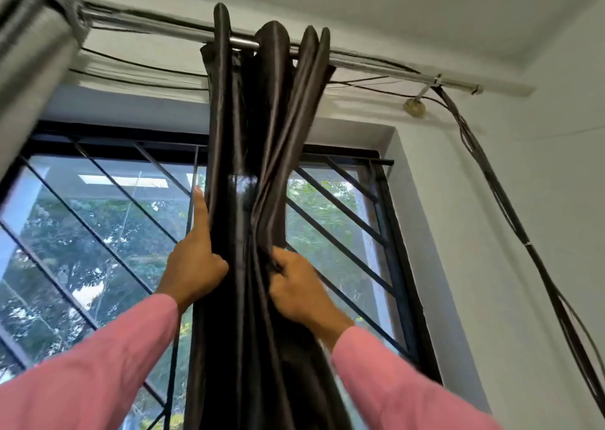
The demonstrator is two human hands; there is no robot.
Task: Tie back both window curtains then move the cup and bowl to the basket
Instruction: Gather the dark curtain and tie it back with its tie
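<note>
1. Dark curtain [258, 154] hangs from the rod [376, 66] at frame centre, gathered into a narrow bundle with its long axis vertical.
2. The left hand [193, 266] grips the bundle's left edge, index finger pointing straight up. The right hand [296, 287] pinches folds on its right side, fingers curled into the cloth.
3. The bundle runs between both hands, touching each and equally near to both.
4. A grey curtain [29, 53] sits at upper left. No tie-back shows.

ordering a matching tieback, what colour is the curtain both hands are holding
The curtain is glossy dark brown, near black; head view.
</note>
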